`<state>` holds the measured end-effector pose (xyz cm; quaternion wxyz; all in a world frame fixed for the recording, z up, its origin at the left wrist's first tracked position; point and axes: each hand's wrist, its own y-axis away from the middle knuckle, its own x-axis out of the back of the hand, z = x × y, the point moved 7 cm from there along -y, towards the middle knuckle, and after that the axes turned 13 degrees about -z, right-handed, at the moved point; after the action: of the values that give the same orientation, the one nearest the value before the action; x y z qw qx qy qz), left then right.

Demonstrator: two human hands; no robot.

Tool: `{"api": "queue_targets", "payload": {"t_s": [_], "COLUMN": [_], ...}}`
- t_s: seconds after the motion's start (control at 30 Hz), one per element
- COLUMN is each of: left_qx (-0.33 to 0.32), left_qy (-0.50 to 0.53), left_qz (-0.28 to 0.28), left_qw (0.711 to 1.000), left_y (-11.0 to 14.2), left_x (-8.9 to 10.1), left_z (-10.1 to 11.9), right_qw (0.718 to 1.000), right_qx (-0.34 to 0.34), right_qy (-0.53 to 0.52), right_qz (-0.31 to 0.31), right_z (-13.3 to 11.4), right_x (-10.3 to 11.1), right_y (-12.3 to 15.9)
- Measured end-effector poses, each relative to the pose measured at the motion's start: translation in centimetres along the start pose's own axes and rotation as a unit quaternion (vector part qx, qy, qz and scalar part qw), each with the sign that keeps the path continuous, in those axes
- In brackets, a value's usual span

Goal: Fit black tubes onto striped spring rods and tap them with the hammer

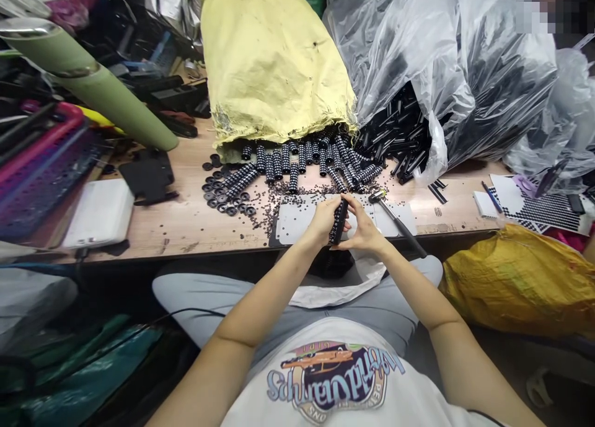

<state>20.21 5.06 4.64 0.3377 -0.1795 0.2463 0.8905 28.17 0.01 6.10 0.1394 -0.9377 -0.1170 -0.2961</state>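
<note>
Close to the table's front edge, my left hand is closed around a black cylinder with rows of pale dots, held upright and slightly tilted. A smooth dark strip runs along its right side; whether that is a separate piece I cannot tell. My right hand grips the same cylinder, thumb and fingertips at its two ends. Beneath the hands lies a pale grey plate. Similar dotted cylinders are heaped behind it, with black round caps to their left. Tiny dark rings are scattered around the plate.
A hammer lies right of my hands, its handle over the edge. Behind stand a yellow sack and clear bags with black strips. A white box and a green tube are left; dotted sheets lie right.
</note>
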Motion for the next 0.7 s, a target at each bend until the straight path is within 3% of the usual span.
{"api": "queue_targets", "payload": {"t_s": [0.13,0.23,0.3,0.37,0.43,0.5,0.53,0.6,0.67,0.7], "left_qx": [0.029,-0.034,-0.126,-0.190,-0.194,-0.179,-0.178,-0.191,-0.208,-0.212], "left_qy": [-0.037,-0.166,-0.328,-0.487,-0.597,-0.665,-0.686,-0.712,-0.726,-0.733], "left_qz": [-0.005,-0.003,0.017,0.037,0.029,-0.007,-0.026,-0.051,-0.055,-0.054], "left_qw": [0.999,0.986,0.936,0.852,0.778,0.725,0.705,0.674,0.653,0.644], "left_y": [-0.4,-0.7,-0.6,-0.3,-0.6,-1.0,-1.1,-0.9,-0.6,-0.5], "left_x": [0.4,1.0,1.1,0.7,0.5,0.5,0.6,0.7,0.8,0.8], "left_z": [-0.8,-1.1,-1.1,-1.6,-2.7,-3.5,-3.7,-3.4,-2.9,-2.7], "right_qw": [0.999,0.995,0.988,0.982,0.977,0.958,0.939,0.869,0.814,0.804], "right_qx": [-0.030,-0.053,-0.077,-0.105,-0.128,-0.179,-0.222,-0.350,-0.442,-0.467], "right_qy": [0.011,0.052,0.087,0.117,0.149,0.203,0.239,0.315,0.353,0.352], "right_qz": [0.034,0.071,0.099,0.106,0.088,0.094,0.110,0.153,0.130,0.113], "right_z": [0.4,1.4,2.2,3.0,3.6,4.2,4.6,5.5,6.0,6.0], "right_x": [-0.2,-0.7,-1.1,-1.5,-1.3,0.3,1.8,5.2,7.5,8.1], "right_y": [0.4,0.6,0.8,1.1,1.9,3.6,4.9,8.0,10.3,11.1]}}
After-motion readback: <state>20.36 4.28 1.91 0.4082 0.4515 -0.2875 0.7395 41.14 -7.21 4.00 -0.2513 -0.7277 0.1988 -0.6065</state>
